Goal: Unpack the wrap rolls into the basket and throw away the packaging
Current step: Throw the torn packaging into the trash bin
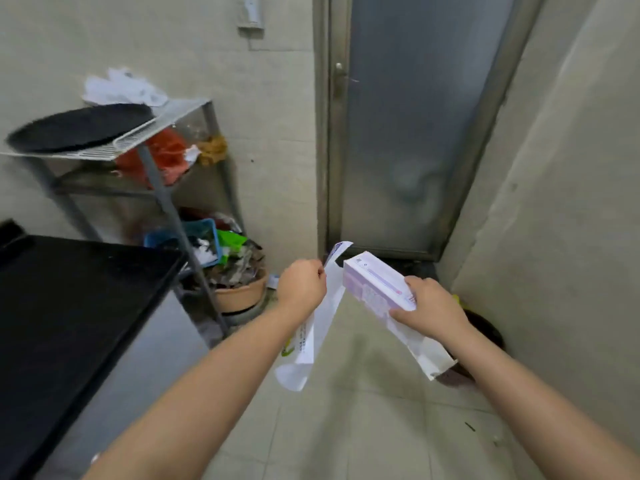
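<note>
Hands grip packaging: left hand (pixel 302 284) pinches flattened box (pixel 311 327), right hand (pixel 431 306) clasps purple carton (pixel 372 284).

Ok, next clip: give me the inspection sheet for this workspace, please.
Surface: tiled floor, no worktop in use; black-topped unit at left.
Job's things: purple-white box in right hand; white flattened packaging in left hand; dark bin under right arm; no rolls or basket identified.
Clutter: metal rack with black pan, bags, blue crate, tan basin.
Grip: left hand closed; right hand closed.
Cables: nothing seen.
Surroundings: frosted door, plain walls.
</note>
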Tool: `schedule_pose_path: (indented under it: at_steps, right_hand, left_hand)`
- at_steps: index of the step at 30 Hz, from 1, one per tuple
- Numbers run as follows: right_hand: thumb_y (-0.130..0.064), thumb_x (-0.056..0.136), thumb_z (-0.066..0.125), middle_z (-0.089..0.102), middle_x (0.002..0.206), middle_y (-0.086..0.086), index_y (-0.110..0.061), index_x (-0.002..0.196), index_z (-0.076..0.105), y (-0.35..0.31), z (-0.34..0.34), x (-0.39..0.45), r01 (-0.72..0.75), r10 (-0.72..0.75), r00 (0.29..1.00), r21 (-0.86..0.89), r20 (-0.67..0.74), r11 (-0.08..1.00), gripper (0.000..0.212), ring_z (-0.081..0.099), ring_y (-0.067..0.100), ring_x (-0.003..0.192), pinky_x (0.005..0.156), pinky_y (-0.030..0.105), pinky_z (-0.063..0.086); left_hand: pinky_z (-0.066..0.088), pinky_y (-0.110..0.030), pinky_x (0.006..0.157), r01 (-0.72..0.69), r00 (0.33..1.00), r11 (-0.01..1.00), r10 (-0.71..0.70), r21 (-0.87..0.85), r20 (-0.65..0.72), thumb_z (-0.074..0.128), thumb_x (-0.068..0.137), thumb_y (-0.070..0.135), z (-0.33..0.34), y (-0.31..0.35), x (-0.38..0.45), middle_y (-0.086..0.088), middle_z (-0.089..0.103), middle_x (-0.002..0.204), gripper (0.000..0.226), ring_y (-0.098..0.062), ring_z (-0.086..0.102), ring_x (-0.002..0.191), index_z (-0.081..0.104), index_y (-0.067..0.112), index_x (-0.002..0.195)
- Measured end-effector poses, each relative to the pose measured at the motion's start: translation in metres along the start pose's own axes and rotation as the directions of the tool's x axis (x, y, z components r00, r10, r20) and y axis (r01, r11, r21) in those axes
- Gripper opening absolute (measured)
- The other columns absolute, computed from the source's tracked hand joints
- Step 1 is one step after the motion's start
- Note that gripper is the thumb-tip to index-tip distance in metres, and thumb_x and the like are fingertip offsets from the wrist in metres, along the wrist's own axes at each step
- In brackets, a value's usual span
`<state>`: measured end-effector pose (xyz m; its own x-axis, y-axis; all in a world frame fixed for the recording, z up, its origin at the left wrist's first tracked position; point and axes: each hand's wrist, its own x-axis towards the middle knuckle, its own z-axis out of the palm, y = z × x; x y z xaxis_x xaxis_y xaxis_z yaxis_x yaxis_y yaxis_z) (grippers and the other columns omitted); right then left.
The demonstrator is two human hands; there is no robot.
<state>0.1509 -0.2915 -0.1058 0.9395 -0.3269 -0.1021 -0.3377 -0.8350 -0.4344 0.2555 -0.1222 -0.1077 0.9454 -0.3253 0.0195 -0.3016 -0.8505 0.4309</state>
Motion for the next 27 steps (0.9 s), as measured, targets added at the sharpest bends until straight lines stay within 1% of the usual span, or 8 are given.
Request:
schedule_pose_path:
  at_steps: [6, 9, 13, 17, 20, 22, 24, 27]
  right_hand:
    - [-0.03, 0.08, 0.063, 0.056, 0.124, 0.013, -0.013, 0.125, 0.047, 0.133, -0.032, 0.061, -0.29, 0.3, 0.952, 0.131, -0.061, 0.948, 0.051, 0.051, 0.026, 0.111, 0.079, 0.03, 0.041]
    - [-0.029, 0.082, 0.062, 0.05, 0.132, 0.016, -0.008, 0.132, 0.04, 0.193, -0.037, 0.112, -0.454, 0.468, 0.883, 0.181, -0.037, 0.872, 0.059, 0.047, 0.029, 0.12, 0.095, 0.035, 0.04]
    - [-0.028, 0.083, 0.063, 0.045, 0.136, 0.018, -0.003, 0.132, 0.036, 0.267, -0.023, 0.178, -0.651, 0.657, 0.751, 0.231, 0.061, 0.723, 0.061, 0.047, 0.031, 0.121, 0.096, 0.035, 0.04]
    - [-0.027, 0.082, 0.063, 0.049, 0.131, 0.023, 0.002, 0.127, 0.042, 0.33, 0.016, 0.213, -0.848, 0.819, 0.519, 0.27, 0.245, 0.456, 0.058, 0.051, 0.034, 0.117, 0.092, 0.034, 0.043]
    - [-0.025, 0.084, 0.061, 0.058, 0.121, 0.021, 0.003, 0.12, 0.048, 0.371, 0.06, 0.23, -0.914, 0.858, 0.37, 0.307, 0.357, 0.267, 0.047, 0.058, 0.031, 0.107, 0.08, 0.028, 0.043]
    - [-0.027, 0.085, 0.06, 0.057, 0.12, 0.021, 0.002, 0.12, 0.046, 0.397, 0.088, 0.245, -0.929, 0.869, 0.284, 0.342, 0.405, 0.144, 0.048, 0.057, 0.031, 0.107, 0.085, 0.03, 0.045]
    - [-0.026, 0.085, 0.06, 0.055, 0.12, 0.023, 0.002, 0.123, 0.043, 0.427, 0.113, 0.263, -0.918, 0.873, 0.228, 0.393, 0.431, 0.045, 0.05, 0.058, 0.034, 0.106, 0.092, 0.036, 0.048]
    - [-0.024, 0.087, 0.056, 0.049, 0.128, 0.025, 0.001, 0.128, 0.038, 0.471, 0.148, 0.289, -0.9, 0.887, 0.215, 0.436, 0.409, 0.017, 0.051, 0.053, 0.037, 0.113, 0.096, 0.04, 0.044]
  left_hand:
    - [0.048, -0.034, 0.081, -0.196, 0.957, 0.98, 0.199, -0.036, 0.21, 0.044, 0.087, 0.007, 0.099, 0.113, 0.121, -0.017, 0.067, 0.108, 0.023, -0.032, 0.059, 0.102, 0.065, 0.003, 0.096]
    - [0.049, -0.035, 0.082, -0.239, 0.916, 0.969, 0.247, -0.065, 0.316, 0.046, 0.086, 0.007, 0.155, 0.16, 0.186, -0.016, 0.067, 0.107, 0.022, -0.032, 0.06, 0.102, 0.065, 0.004, 0.095]
    - [0.049, -0.034, 0.084, -0.288, 0.83, 0.957, 0.269, -0.038, 0.489, 0.048, 0.086, 0.009, 0.237, 0.208, 0.263, -0.017, 0.066, 0.111, 0.023, -0.032, 0.059, 0.105, 0.064, 0.003, 0.101]
    - [0.046, -0.033, 0.089, -0.313, 0.704, 0.95, 0.247, -0.021, 0.666, 0.046, 0.087, 0.006, 0.323, 0.231, 0.307, -0.019, 0.063, 0.117, 0.025, -0.032, 0.057, 0.11, 0.062, -0.001, 0.105]
    - [0.045, -0.028, 0.076, -0.292, 0.616, 0.956, 0.206, -0.022, 0.76, 0.044, 0.085, -0.001, 0.392, 0.234, 0.318, -0.016, 0.065, 0.106, 0.021, -0.028, 0.059, 0.1, 0.063, -0.001, 0.093]
    - [0.037, -0.023, 0.055, -0.274, 0.581, 0.962, 0.176, -0.014, 0.795, 0.043, 0.086, -0.002, 0.441, 0.232, 0.324, -0.007, 0.058, 0.085, 0.028, -0.02, 0.053, 0.084, 0.051, 0.013, 0.064]
    - [0.025, -0.017, 0.044, -0.252, 0.558, 0.968, 0.158, -0.015, 0.815, 0.043, 0.088, -0.001, 0.491, 0.235, 0.331, 0.004, 0.046, 0.069, 0.042, -0.015, 0.048, 0.081, 0.032, 0.022, 0.055]
    - [0.04, -0.022, 0.061, -0.264, 0.533, 0.964, 0.143, 0.003, 0.834, 0.044, 0.089, 0.001, 0.558, 0.246, 0.337, -0.008, 0.06, 0.087, 0.028, -0.024, 0.058, 0.091, 0.049, 0.015, 0.065]
